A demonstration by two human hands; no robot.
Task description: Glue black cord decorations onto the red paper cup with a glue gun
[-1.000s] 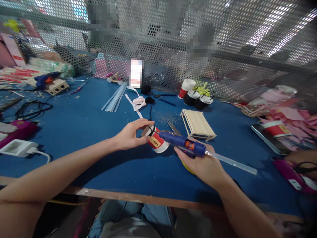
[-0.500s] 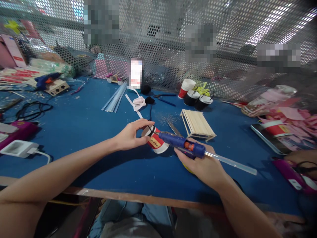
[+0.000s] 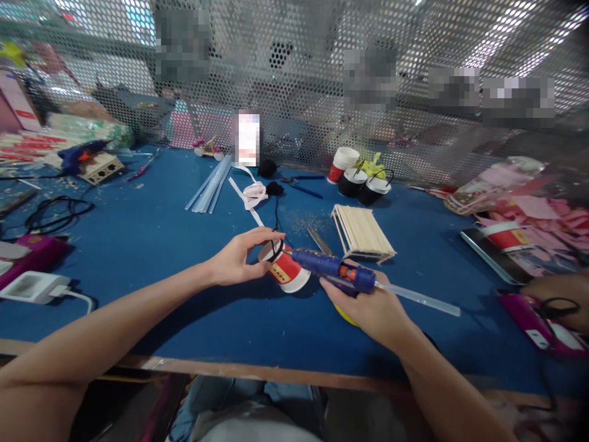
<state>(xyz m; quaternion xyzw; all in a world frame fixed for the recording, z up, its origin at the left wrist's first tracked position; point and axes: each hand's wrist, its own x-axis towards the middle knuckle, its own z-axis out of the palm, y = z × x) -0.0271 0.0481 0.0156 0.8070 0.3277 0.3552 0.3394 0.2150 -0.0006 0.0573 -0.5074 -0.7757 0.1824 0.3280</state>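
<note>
My left hand (image 3: 239,258) grips a small red and white paper cup (image 3: 289,267) by its rim end, thumb and fingers curled round it. The cup lies tilted, its mouth towards my left palm. A black cord (image 3: 275,250) runs over the rim by my fingers and trails back across the table. In my right hand (image 3: 368,307) is a blue hot glue gun (image 3: 322,265), with a clear glue stick (image 3: 421,297) poking out of its rear. Its nozzle points left and meets the cup near the rim; whether glue is flowing is too small to tell.
A craft-stick stand (image 3: 363,230) sits right of the cup, beside a metal blade (image 3: 319,238). Behind are white ribbon (image 3: 254,195), clear glue sticks (image 3: 209,187), pliers (image 3: 304,183) and black cups (image 3: 373,191). A perforated metal screen (image 3: 299,92) closes off the back.
The view has shifted slightly. Both hands keep their hold; the cup is turned a little, and the glue gun's nozzle stays at its rim.
</note>
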